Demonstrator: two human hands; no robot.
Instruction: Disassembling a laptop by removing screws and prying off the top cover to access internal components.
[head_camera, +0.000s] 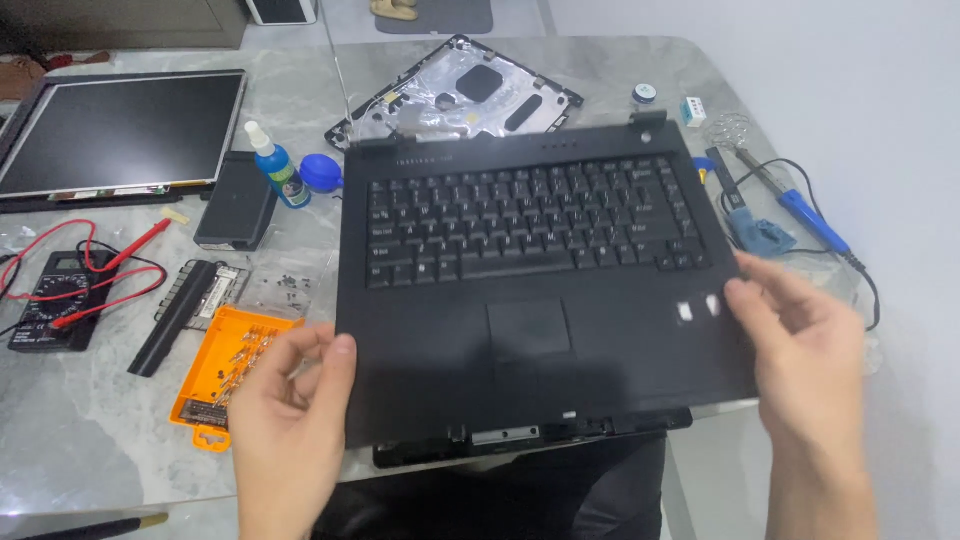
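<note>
Currently both hands on the laptop base (530, 300), long axis running left-right between them. Left hand (290, 420) pinches its near-left edge, thumb on top; right hand (800, 350) grips the right edge, fingers spread. Base sits on the tabletop (80, 430), front overhanging. Just outboard of the left grip: orange bit case (225, 375), open, bits inside.

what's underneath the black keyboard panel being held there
Another black laptop part pokes out under the keyboard panel at its near edge; the rest underneath is covered.
</note>
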